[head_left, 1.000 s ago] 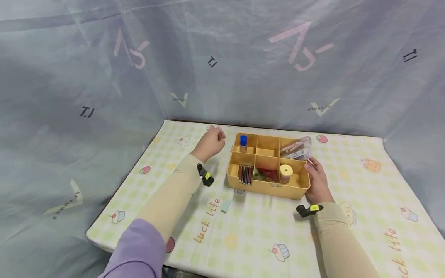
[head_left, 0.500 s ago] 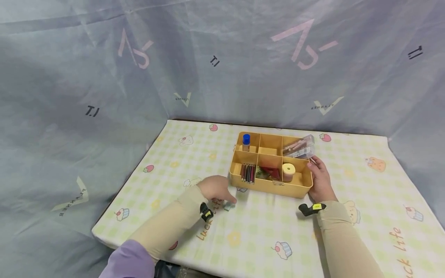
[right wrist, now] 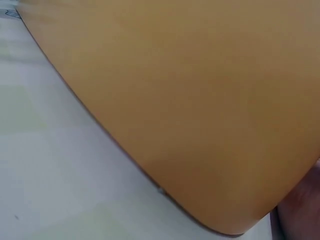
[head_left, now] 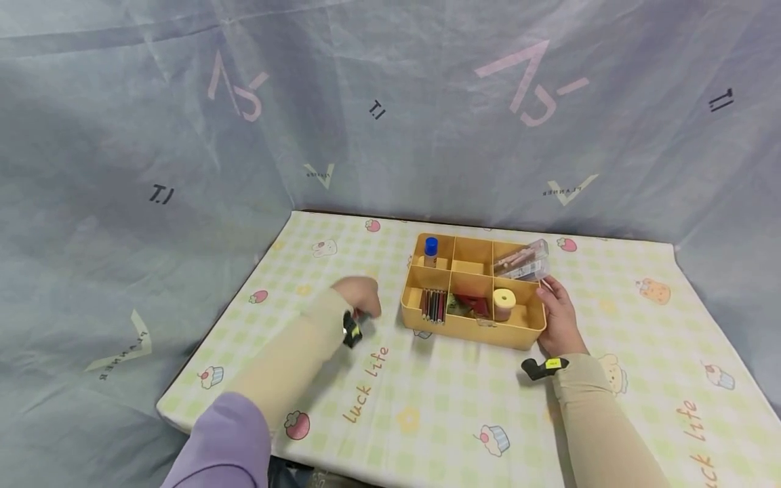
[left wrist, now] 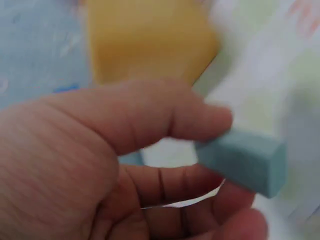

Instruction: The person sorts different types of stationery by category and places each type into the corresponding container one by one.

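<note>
My left hand [head_left: 358, 295] is over the table left of the organizer box, pinching a small blue-green eraser [left wrist: 245, 155] between thumb and fingers. The eraser's front end sticks out past the fingertips in the left wrist view. My right hand [head_left: 560, 320] holds the right end of the yellow organizer box [head_left: 470, 333], thumb at the rim and fingers along the outer wall. In the right wrist view the box wall [right wrist: 190, 100] fills most of the picture, and only a bit of the hand shows at the edge.
Inside the box's compartments are a blue-capped glue stick [head_left: 430, 249], several pencils [head_left: 434, 306], a red item [head_left: 474, 305], a round yellow-topped container [head_left: 504, 301] and a tilted clear case [head_left: 523, 261]. A checked cloth [head_left: 451, 407] covers the table; a grey curtain [head_left: 390, 135] hangs behind.
The left hand came down from the far left to the eraser on the cloth, picked it up and moved back leftward with it. The right hand stays at the box.
</note>
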`<state>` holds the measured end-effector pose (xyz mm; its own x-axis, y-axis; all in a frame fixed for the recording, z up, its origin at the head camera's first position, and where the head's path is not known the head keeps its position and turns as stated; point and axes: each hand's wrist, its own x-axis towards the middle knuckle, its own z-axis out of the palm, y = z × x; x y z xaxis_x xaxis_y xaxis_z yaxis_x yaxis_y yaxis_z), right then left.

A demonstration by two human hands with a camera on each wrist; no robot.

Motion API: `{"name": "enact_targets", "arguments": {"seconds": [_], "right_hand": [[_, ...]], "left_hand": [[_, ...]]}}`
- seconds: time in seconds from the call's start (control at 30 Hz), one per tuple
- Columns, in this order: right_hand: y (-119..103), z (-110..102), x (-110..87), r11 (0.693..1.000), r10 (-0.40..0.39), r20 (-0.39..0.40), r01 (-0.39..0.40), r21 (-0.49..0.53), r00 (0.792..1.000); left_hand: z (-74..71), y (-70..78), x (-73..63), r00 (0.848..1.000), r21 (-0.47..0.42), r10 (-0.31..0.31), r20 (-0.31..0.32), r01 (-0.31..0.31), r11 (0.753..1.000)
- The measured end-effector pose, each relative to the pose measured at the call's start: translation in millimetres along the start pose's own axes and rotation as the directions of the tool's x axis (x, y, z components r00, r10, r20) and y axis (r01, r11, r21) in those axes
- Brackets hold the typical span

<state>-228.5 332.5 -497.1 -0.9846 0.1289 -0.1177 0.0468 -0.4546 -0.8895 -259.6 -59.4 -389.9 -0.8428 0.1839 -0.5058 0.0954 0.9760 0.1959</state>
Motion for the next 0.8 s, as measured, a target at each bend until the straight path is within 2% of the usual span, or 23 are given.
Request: {"name": "enact_targets", "arguments": {"seconds": [0.1, 0.17, 0.2, 0.23, 0.3, 0.37, 0.4, 0.47, 0.53, 0.63, 0.73, 0.8], "right_hand": [[0.0, -5.5, 0.8, 1.000, 0.002, -0.006, -0.002, 0.005, 1.000], [0.8, -9.2, 1.5, 1.000, -0.003, -0.011, 0.003, 0.005, 1.000], [1.3, -10.8, 1.4, 1.000, -0.003, -0.014, 0.003, 0.007, 1.000], [1.9, -12.3, 1.1, 1.000, -0.002, -0.015, 0.002, 0.009, 1.000], [3.5, -14.4, 0.0, 1.000, 0.005, -0.025, -0.005, 0.012, 1.000], [5.4, -15.6, -1.1, 1.000, 0.012, -0.036, -0.012, 0.003, 0.999], [6.1, -15.8, -1.4, 1.000, 0.012, -0.034, -0.012, 0.001, 0.999], [7.1, -14.9, -1.2, 1.000, 0.005, -0.029, -0.006, -0.013, 1.000], [7.8, -12.6, 0.1, 0.999, -0.004, -0.024, 0.003, -0.033, 1.000], [7.6, -7.4, 1.6, 0.998, -0.010, -0.015, 0.009, -0.057, 1.000], [6.2, -3.8, 3.2, 0.997, -0.012, -0.029, 0.010, -0.076, 1.000], [4.3, -3.3, 4.6, 0.995, -0.019, -0.037, 0.016, -0.096, 0.999]], "left_hand": [[-39.4, 6.0, 2.0, 0.996, -0.041, -0.019, -0.090, 0.016, 0.999], [-61.0, 18.4, 2.7, 0.980, -0.106, 0.023, -0.199, -0.045, 0.993], [-69.3, 26.6, 2.7, 0.963, -0.141, 0.055, -0.264, -0.095, 0.986], [-75.8, 35.8, 3.2, 0.940, -0.173, 0.088, -0.330, -0.152, 0.973], [-83.1, 56.3, 4.3, 0.882, -0.219, 0.158, -0.443, -0.277, 0.935], [-84.0, 76.0, 7.2, 0.825, -0.247, 0.220, -0.521, -0.393, 0.886], [-82.9, 85.3, 8.9, 0.806, -0.257, 0.244, -0.540, -0.434, 0.863], [-78.4, 101.5, 12.9, 0.776, -0.260, 0.294, -0.558, -0.500, 0.826], [-72.4, 114.0, 18.1, 0.758, -0.239, 0.340, -0.557, -0.538, 0.809], [-63.1, 126.9, 26.8, 0.737, -0.157, 0.390, -0.552, -0.551, 0.820], [-58.5, 134.1, 36.7, 0.719, -0.049, 0.415, -0.557, -0.528, 0.848], [-58.1, 137.7, 42.7, 0.713, 0.007, 0.411, -0.568, -0.495, 0.869]]}}
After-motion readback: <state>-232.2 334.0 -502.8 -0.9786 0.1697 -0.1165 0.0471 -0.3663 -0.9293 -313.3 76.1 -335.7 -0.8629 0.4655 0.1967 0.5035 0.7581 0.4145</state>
